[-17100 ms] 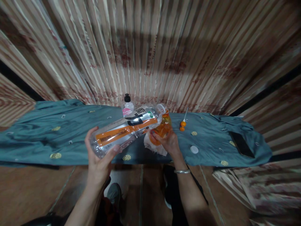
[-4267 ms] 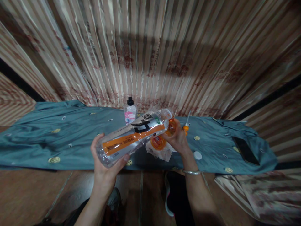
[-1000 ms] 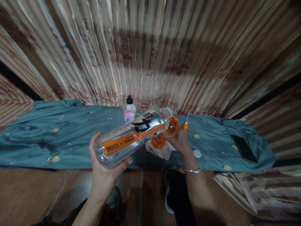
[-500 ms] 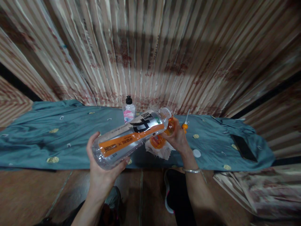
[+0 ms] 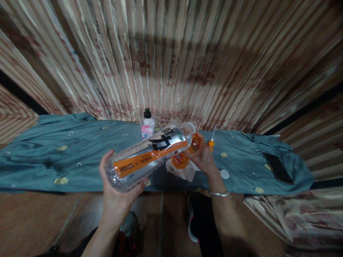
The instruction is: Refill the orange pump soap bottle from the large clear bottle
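My left hand point(image 5: 119, 192) is wrapped round the base of a large clear plastic bottle point(image 5: 150, 157) with a silver and orange label. The bottle is tilted, its mouth pointing up and to the right. My right hand point(image 5: 202, 155) closes round the neck of an orange bottle point(image 5: 180, 160), which is partly hidden behind the clear one. Its lower part is over a crumpled tissue point(image 5: 184, 173). The mouth of the clear bottle is close to the top of the orange bottle; whether they touch I cannot tell.
Behind stands a bottle with a black cap and pink label point(image 5: 147, 126). To the right lie an orange pump top point(image 5: 211, 143) with a tube, a white cap point(image 5: 224, 174) and a black phone point(image 5: 278, 167). A green patterned cloth point(image 5: 80, 157) covers the bench before a striped curtain point(image 5: 160, 53).
Almost nothing differs. Both hands and bottles keep their places, with only a very slight shift of the whole view.
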### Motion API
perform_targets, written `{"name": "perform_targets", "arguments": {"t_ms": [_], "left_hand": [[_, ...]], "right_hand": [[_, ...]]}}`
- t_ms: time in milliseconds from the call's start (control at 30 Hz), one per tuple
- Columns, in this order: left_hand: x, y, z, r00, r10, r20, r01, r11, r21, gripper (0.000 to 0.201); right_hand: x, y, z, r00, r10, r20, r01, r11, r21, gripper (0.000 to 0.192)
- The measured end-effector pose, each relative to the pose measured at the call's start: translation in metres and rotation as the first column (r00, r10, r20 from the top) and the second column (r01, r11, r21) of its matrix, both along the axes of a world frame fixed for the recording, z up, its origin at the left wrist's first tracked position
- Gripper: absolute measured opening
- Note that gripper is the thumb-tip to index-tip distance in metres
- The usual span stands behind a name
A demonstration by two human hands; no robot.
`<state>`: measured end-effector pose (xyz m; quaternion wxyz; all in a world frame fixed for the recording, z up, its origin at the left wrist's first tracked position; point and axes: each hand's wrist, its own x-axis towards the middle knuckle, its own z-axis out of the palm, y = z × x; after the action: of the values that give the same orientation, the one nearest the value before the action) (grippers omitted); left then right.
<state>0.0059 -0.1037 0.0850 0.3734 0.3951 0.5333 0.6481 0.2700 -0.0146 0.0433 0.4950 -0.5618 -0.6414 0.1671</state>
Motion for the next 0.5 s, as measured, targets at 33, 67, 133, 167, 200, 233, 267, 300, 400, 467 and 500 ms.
{"name": "perform_targets", "arguments": {"t_ms": [33,67,133,167,200,233,267,300,400,467,500], "left_hand": [[0.0004,-0.0001,0.0008,1.0,0.004,-0.006,-0.004,1.0,0.001,0.114],[0.0009,-0.0002,0.0014,1.0,0.007,-0.011,-0.007,1.0,0.002,0.113],[0.0017,-0.0002,0.0023,1.0,0.009,-0.015,-0.009,1.0,0.007,0.111],[0.0019,-0.0001,0.0023,1.0,0.008,-0.013,-0.008,1.0,0.007,0.111],[0.002,0.0,0.0022,1.0,0.006,-0.01,-0.006,1.0,0.006,0.111],[0.002,0.0001,0.002,1.0,0.004,-0.007,-0.004,1.0,0.004,0.111],[0.002,0.0001,0.0018,1.0,0.002,-0.003,-0.002,1.0,0.001,0.112],[0.0019,0.0001,0.0018,1.0,-0.002,0.004,0.002,1.0,-0.002,0.113],[0.0023,-0.0008,0.0023,0.998,-0.017,0.055,0.017,1.0,-0.008,0.117],[0.0028,-0.0011,0.0017,0.993,-0.037,0.111,0.037,0.999,-0.002,0.116],[0.0028,-0.0008,0.0004,0.99,-0.043,0.134,0.043,0.999,0.006,0.113]], "right_hand": [[0.0,0.0001,0.0,1.0,-0.001,-0.003,0.001,1.0,0.001,0.075],[0.0001,0.0003,-0.0002,1.0,-0.004,-0.006,0.004,1.0,0.001,0.075],[0.0002,0.0008,-0.0009,1.0,-0.004,-0.011,0.004,1.0,-0.005,0.075],[0.0003,0.001,-0.0013,1.0,-0.002,-0.012,0.002,1.0,-0.009,0.075],[0.0004,0.0012,-0.0018,1.0,0.0,-0.015,0.0,1.0,-0.013,0.075],[0.0004,0.0014,-0.0022,1.0,0.005,-0.018,-0.005,1.0,-0.016,0.075],[0.0005,0.0015,-0.0026,1.0,0.008,-0.021,-0.008,1.0,-0.018,0.075],[0.0006,0.0015,-0.0029,1.0,0.006,-0.02,-0.006,1.0,-0.018,0.076],[0.0006,0.0014,-0.0035,1.0,0.001,-0.015,-0.001,1.0,-0.023,0.076],[0.0005,0.0015,-0.0037,1.0,0.0,-0.013,0.0,1.0,-0.022,0.077],[0.0005,0.0016,-0.0037,1.0,0.0,-0.014,-0.001,1.0,-0.019,0.078]]}}
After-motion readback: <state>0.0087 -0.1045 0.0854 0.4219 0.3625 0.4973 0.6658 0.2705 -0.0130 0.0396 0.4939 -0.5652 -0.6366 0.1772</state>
